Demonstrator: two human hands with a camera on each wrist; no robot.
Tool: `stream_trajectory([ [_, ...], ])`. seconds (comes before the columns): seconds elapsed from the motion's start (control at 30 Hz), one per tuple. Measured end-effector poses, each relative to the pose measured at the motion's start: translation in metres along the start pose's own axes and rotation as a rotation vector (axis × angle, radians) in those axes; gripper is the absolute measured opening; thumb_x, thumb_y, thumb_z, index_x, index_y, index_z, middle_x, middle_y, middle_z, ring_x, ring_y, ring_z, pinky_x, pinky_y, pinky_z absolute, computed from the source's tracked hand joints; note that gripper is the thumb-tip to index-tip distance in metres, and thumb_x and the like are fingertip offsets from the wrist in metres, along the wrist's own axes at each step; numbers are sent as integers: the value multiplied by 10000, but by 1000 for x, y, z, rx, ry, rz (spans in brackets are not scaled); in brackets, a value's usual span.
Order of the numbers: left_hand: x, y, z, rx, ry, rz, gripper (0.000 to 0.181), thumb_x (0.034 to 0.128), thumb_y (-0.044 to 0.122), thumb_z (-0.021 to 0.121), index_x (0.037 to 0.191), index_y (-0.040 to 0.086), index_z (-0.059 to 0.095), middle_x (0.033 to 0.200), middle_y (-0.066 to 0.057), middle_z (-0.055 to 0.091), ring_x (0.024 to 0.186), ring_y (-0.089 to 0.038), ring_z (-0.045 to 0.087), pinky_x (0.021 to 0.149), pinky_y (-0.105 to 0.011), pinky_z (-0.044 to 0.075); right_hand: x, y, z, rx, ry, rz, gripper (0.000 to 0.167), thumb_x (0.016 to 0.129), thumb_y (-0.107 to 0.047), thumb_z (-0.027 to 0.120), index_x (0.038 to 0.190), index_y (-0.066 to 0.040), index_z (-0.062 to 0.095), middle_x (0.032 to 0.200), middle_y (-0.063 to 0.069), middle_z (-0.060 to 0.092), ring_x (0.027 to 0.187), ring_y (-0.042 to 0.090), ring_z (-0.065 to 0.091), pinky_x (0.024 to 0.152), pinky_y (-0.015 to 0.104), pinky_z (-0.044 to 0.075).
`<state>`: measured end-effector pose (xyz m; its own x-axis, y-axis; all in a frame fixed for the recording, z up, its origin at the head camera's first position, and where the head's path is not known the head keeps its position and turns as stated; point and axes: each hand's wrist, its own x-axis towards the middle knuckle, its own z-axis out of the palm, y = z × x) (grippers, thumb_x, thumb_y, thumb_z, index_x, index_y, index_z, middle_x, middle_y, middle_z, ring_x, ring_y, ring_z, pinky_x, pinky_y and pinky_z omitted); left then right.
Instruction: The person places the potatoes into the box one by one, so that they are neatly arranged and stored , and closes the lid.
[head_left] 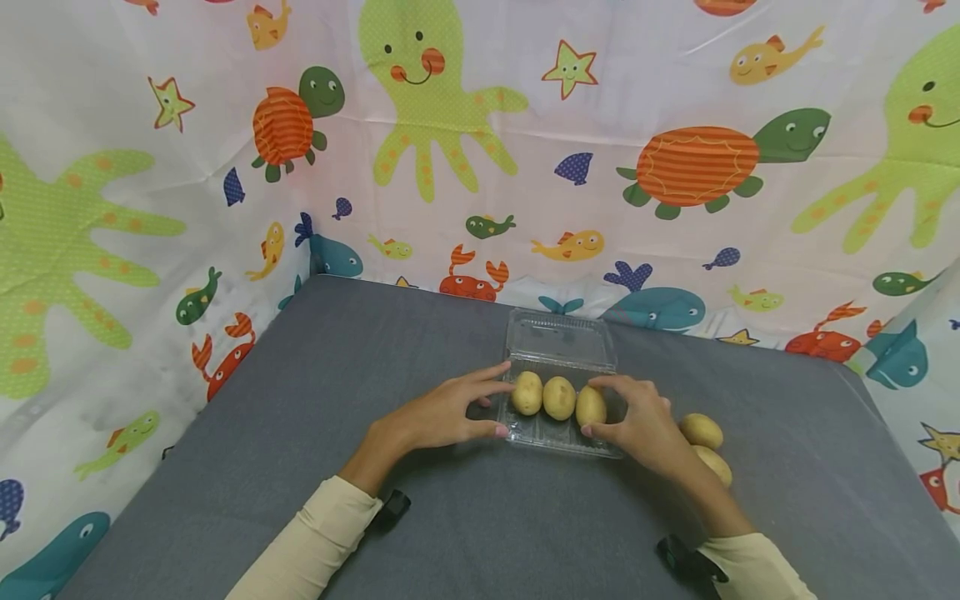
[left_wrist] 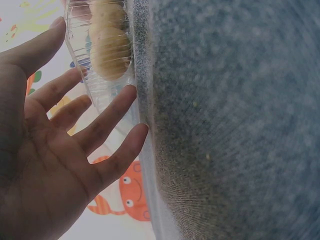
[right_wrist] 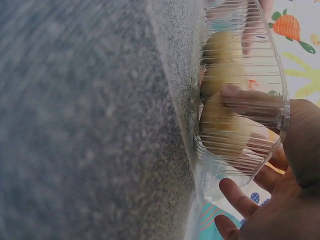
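Note:
A clear plastic container (head_left: 536, 435) with its lid (head_left: 558, 337) folded back holds three potatoes in a row: left (head_left: 527, 393), middle (head_left: 559, 398) and right (head_left: 591, 408). My right hand (head_left: 647, 423) reaches over the container's right side and pinches the right potato between thumb and forefinger; in the right wrist view the thumb of this hand (right_wrist: 280, 200) lies inside the clear wall against that potato (right_wrist: 220, 125). Fingers spread, my left hand (head_left: 450, 410) is at the container's left edge and holds nothing; the left wrist view shows its palm and fingers (left_wrist: 57, 150).
Two more potatoes (head_left: 701, 431) (head_left: 714, 465) lie on the grey table (head_left: 375, 358) to the right of the container, partly behind my right hand and wrist. A curtain (head_left: 480, 192) printed with sea animals stands along the table's back and sides.

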<state>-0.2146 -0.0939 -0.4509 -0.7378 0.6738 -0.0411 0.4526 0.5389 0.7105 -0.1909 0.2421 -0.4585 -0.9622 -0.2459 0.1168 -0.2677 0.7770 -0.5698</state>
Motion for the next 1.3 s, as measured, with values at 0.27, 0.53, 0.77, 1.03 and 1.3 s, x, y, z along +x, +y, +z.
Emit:
stream_trajectory([
  [0.27,0,1,0,-5,-4,-4,712,982,475,756,1609,273,484,1771,125,189,1365,-204,606,1138,-502,465,-2,-3,1,26,-4,12,652,836,-248,927,1412,-112,653,1518,233,563,1340,554,428,993,748,280],
  [0.53,0,1,1,-6,-2,-4,712,982,476,755,1610,278,482,1771,133,184,1369,-210,602,1139,-507,464,-2,-5,1,9,37,-9,648,842,-200,920,1418,-86,645,1488,239,550,1347,554,443,1022,772,345],
  [0.77,0,2,1,-9,-3,-1,711,985,472,754,1610,270,482,1772,122,187,1369,-208,601,1137,-509,465,-3,-2,-4,17,47,-7,630,859,-203,910,1423,-101,650,1482,210,574,1343,504,465,1034,724,402],
  [1.03,1,1,0,-1,-2,-8,710,983,477,755,1609,283,481,1771,138,179,1364,-179,600,1132,-491,471,-6,0,-8,48,79,-5,612,864,-319,907,1407,-154,676,1480,165,612,1358,456,499,1057,701,403],
  [1.3,0,0,1,-5,-5,-9,715,979,476,759,1609,281,483,1769,143,179,1360,-172,603,1134,-486,473,-14,3,-13,109,113,-13,607,883,-331,891,1413,-138,664,1454,143,614,1289,387,598,1002,638,515],
])
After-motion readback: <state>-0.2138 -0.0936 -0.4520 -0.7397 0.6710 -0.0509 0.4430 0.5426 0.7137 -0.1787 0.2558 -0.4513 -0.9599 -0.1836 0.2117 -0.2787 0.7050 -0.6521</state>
